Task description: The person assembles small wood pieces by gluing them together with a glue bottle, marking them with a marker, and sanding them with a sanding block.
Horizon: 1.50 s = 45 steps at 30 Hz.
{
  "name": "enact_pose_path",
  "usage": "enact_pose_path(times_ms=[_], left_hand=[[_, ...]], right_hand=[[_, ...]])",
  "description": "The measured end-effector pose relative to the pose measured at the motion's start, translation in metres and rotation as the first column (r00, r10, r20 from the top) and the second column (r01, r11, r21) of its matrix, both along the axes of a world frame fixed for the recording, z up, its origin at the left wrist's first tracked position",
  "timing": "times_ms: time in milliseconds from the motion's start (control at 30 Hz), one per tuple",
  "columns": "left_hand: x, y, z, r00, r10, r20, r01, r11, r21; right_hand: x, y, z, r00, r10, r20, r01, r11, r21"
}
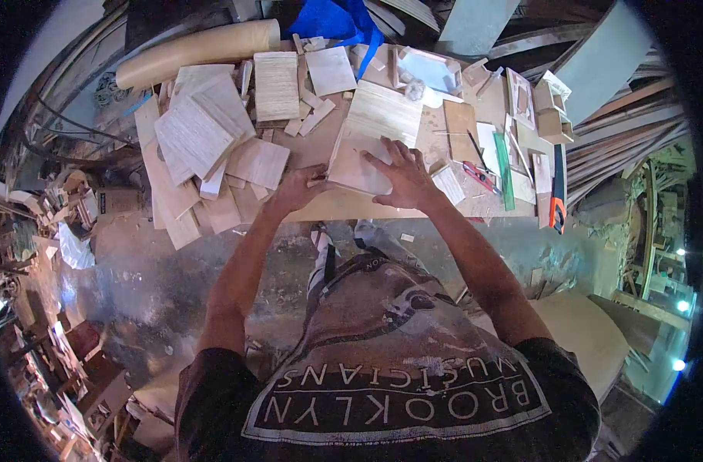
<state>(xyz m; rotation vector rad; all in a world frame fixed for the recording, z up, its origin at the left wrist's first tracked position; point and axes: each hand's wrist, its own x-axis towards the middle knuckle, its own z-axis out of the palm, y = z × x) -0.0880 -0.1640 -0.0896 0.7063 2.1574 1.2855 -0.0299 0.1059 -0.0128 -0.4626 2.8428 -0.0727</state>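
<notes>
A pale wooden panel (384, 114) with striped grain lies at the middle of the worktable, slightly turned, with a raised edge along its left side. At its near left corner, my left hand (301, 189) has its fingers curled in against the edge. My right hand (405, 177) rests on the panel's near right part, fingers spread and thumb toward the near edge. Part of the near surface is hidden under that hand.
Stacked wood pieces (201, 127) cover the table's left side, below a rolled sheet (201, 52). On the right lie a green ruler (503, 171), red-handled pliers (481, 177) and an orange-handled saw (557, 212). A blue cloth (334, 21) hangs at the back.
</notes>
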Motion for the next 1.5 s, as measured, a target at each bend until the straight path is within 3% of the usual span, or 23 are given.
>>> enact_pose_path(times_ms=[67,133,233,433,533,633,700,767,833,867,900,933,1000,1067,1100,1133,1167,1200,1267,1367,1433,1500], left_hand=[[0.002,-0.002,-0.008,0.999,0.004,-0.043,-0.002,0.999,0.054],[0.007,0.000,0.003,0.997,0.055,-0.057,-0.058,0.998,-0.036],[0.007,-0.001,-0.013,0.995,0.085,-0.058,-0.086,0.996,-0.020],[0.005,0.000,0.004,0.998,0.059,0.014,-0.057,0.995,-0.082],[0.005,0.002,-0.005,0.997,0.054,-0.061,-0.056,0.998,-0.033],[0.003,0.002,-0.014,0.999,0.052,-0.016,-0.053,0.996,-0.068],[0.006,0.001,-0.014,0.998,0.050,-0.037,-0.052,0.997,-0.057],[0.008,-0.002,-0.016,0.997,0.059,-0.050,-0.061,0.997,-0.049],[0.009,-0.006,-0.032,0.991,0.049,-0.122,-0.055,0.998,-0.042],[0.012,-0.005,-0.026,0.992,0.038,-0.119,-0.044,0.998,-0.047],[0.015,-0.004,-0.015,0.995,0.083,-0.058,-0.085,0.996,-0.023],[0.018,-0.003,-0.010,0.992,0.126,0.003,-0.126,0.992,0.000],[0.022,0.001,-0.013,0.992,0.129,0.007,-0.129,0.992,0.017],[0.027,0.002,-0.005,0.990,0.137,0.013,-0.137,0.990,0.026],[0.030,0.005,0.014,0.990,0.134,-0.042,-0.137,0.986,-0.091],[0.031,0.007,0.025,0.987,0.125,-0.099,-0.143,0.968,-0.207],[0.031,0.007,0.022,0.988,0.118,-0.098,-0.137,0.967,-0.215],[0.033,0.006,0.015,0.986,0.133,-0.098,-0.146,0.980,-0.134],[0.033,0.005,0.008,0.985,0.145,-0.095,-0.151,0.986,-0.064],[0.034,0.005,0.002,0.986,0.157,-0.056,-0.158,0.987,-0.008],[0.033,0.003,-0.005,0.968,0.165,-0.189,-0.168,0.986,0.001],[0.033,-0.001,-0.013,0.976,0.184,-0.116,-0.187,0.982,-0.019]], right_hand=[[0.000,-0.001,-0.001,1.000,-0.002,0.002,0.002,1.000,-0.013],[0.000,0.000,-0.002,1.000,-0.005,0.005,0.006,1.000,-0.025],[0.002,-0.002,-0.002,1.000,0.003,-0.026,-0.004,1.000,-0.031],[0.003,-0.001,-0.001,1.000,-0.014,-0.014,0.014,0.999,-0.042],[0.002,-0.001,0.002,1.000,-0.029,-0.008,0.028,0.998,-0.063],[0.002,0.002,0.005,0.997,-0.044,0.061,0.046,0.998,-0.034],[0.004,0.011,0.005,0.996,-0.087,0.022,0.090,0.972,-0.217],[0.012,0.028,0.013,0.946,-0.321,-0.031,0.276,0.854,-0.441],[0.021,0.071,-0.021,0.856,-0.513,-0.064,0.306,0.603,-0.737],[0.031,0.095,-0.059,0.769,-0.637,0.052,0.431,0.457,-0.778],[0.048,0.097,-0.047,0.671,-0.691,0.270,0.517,0.175,-0.838],[0.066,0.102,-0.049,0.661,-0.700,0.271,0.519,0.166,-0.838],[0.101,0.106,-0.055,0.485,-0.582,0.652,0.658,-0.248,-0.711],[0.137,0.090,-0.063,0.496,-0.564,0.660,0.649,-0.264,-0.713],[0.153,0.082,-0.068,0.516,-0.543,0.663,0.639,-0.271,-0.720],[0.169,0.075,-0.079,0.464,-0.564,0.683,0.693,-0.249,-0.677],[0.183,0.069,-0.092,0.412,-0.584,0.700,0.743,-0.229,-0.628],[0.198,0.063,-0.106,0.407,-0.579,0.706,0.744,-0.238,-0.624],[0.225,0.054,-0.126,0.466,-0.665,0.583,0.790,0.017,-0.612],[0.248,0.041,-0.121,0.383,-0.666,0.640,0.883,0.061,-0.465],[0.261,0.042,-0.134,0.372,-0.682,0.629,0.887,0.061,-0.458],[0.268,0.041,-0.140,0.355,-0.700,0.620,0.894,0.059,-0.445]])
